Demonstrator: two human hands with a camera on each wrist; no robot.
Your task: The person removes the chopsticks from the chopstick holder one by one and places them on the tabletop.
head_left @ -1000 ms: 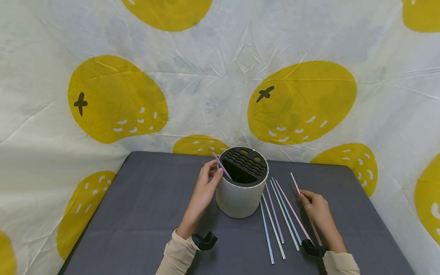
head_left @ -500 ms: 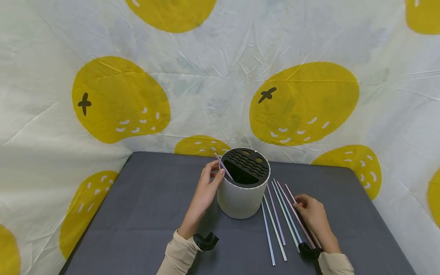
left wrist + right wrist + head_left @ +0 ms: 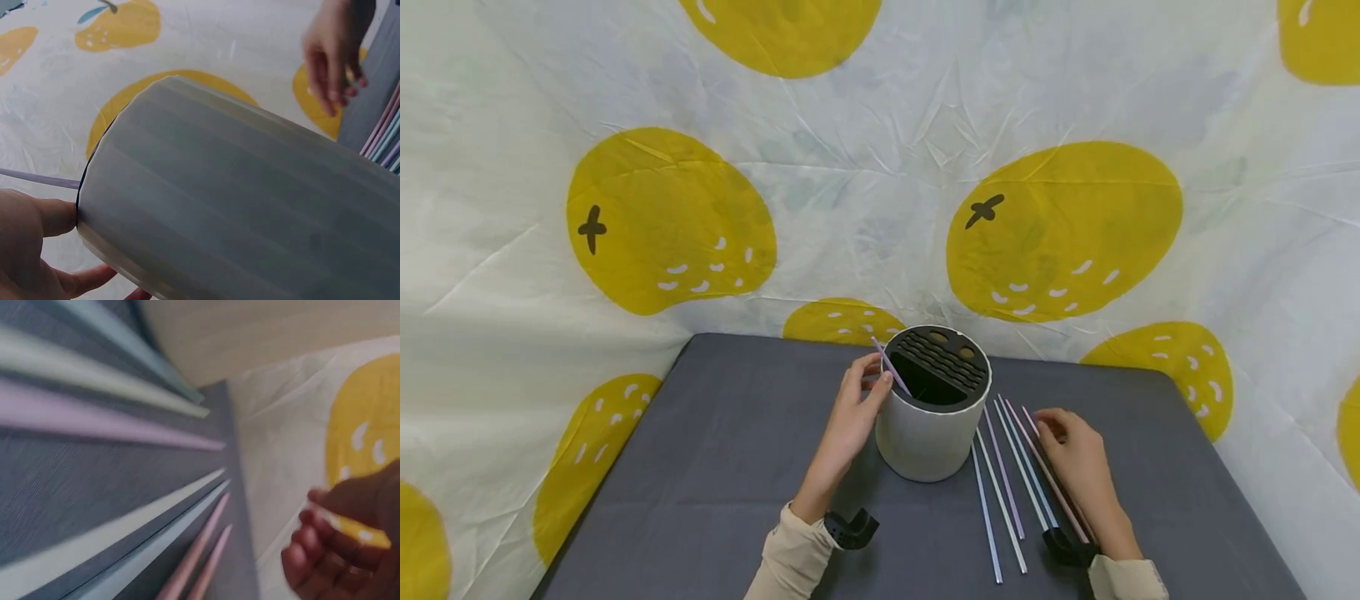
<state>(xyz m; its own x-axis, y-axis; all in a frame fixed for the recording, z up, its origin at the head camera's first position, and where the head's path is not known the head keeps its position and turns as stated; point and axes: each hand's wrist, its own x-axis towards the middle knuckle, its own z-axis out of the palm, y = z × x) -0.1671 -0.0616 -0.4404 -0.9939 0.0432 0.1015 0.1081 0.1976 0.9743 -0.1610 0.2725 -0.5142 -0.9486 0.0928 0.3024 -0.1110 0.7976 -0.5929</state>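
Observation:
My left hand (image 3: 853, 408) holds the upper left edge of a white round desk organizer (image 3: 921, 446), thumb (image 3: 59, 215) at the rim and fingers along its side. A purple straw (image 3: 891, 367) leans out of the organizer's large half-round opening, close to these fingertips. My right hand (image 3: 1078, 450) hovers over the far ends of the straws on the table, fingers loosely bent and holding nothing in the right wrist view. Beneath and beside it lie two pink straws (image 3: 1054, 475), then pale blue, white and purple straws (image 3: 1004, 475), fanned out to the organizer's right.
The organizer's black top (image 3: 943, 354) has wavy slots and two round holes at the back. A dark grey cloth covers the table (image 3: 760, 433). Behind it hangs a white curtain (image 3: 857, 225) with yellow fruit prints.
My right hand has lowered a pink straw leftward beside the other pink one and let it go, then shifted slightly up and left. The left hand stays at the organizer.

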